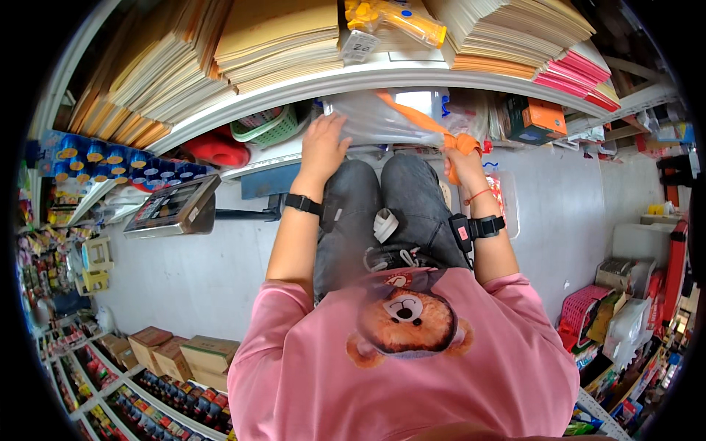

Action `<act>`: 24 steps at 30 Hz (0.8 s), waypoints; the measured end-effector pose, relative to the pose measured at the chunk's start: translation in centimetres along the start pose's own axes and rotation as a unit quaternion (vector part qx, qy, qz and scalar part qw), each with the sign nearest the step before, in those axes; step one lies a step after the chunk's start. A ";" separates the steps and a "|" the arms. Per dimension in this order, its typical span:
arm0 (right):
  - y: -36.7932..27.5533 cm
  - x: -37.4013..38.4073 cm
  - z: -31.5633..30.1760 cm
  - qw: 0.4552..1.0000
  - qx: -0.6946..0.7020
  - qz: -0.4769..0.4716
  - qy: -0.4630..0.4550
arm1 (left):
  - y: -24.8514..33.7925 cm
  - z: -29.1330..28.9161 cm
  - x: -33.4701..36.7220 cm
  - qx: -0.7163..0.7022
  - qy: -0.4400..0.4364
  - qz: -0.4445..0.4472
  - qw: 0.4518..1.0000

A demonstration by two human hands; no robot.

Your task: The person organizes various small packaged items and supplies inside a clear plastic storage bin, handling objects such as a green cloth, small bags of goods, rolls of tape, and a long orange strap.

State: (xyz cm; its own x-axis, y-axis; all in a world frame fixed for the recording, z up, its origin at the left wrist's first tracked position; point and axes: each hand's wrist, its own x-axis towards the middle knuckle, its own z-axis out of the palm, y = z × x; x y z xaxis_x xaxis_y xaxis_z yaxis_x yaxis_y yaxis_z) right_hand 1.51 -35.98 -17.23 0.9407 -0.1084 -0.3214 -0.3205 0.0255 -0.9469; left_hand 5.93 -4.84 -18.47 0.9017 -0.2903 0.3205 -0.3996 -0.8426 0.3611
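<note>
A clear plastic bag point(382, 117) with an orange band lies along the lower shelf in front of my knees. The band gathers into an orange knot point(465, 144) at the bag's right end. My right hand point(465, 163) is closed around the orange end, just below the knot. At the bag's left end, my left hand point(326, 143) rests with its fingers stretched out against the plastic. What lies inside the bag is hard to make out.
Stacks of brown envelopes point(279, 44) fill the shelf above. A green basket point(265, 126) and a red object point(220, 149) sit left of the bag, an orange-and-black box point(535, 119) right. A flat boxed item point(173, 208) stands at my left. Cardboard boxes point(209, 356) are behind.
</note>
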 end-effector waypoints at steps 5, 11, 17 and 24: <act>0.8 0.0 0.2 0.993 0.080 -0.002 0.084 | 0.0 2.4 0.8 -0.023 0.063 -0.033 0.997; 2.4 0.4 -0.9 0.954 0.225 -0.060 0.191 | 0.1 2.5 0.3 -0.001 0.013 -0.051 0.999; 9.4 6.8 -3.3 0.963 -0.002 -0.210 0.170 | 0.5 3.6 -2.6 0.015 0.031 0.027 0.999; 4.9 7.5 2.4 0.941 -0.319 -0.058 0.100 | -1.6 4.0 -2.8 -0.032 0.046 0.041 0.998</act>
State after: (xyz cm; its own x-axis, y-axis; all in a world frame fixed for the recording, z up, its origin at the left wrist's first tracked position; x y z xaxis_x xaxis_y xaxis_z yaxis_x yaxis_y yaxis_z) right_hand 7.26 -34.28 -24.34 0.9544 -0.2596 -0.1471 -0.2777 -0.5922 -0.7564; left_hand 4.73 -4.53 -23.46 0.8474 -0.3113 0.4301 -0.4841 -0.7857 0.3851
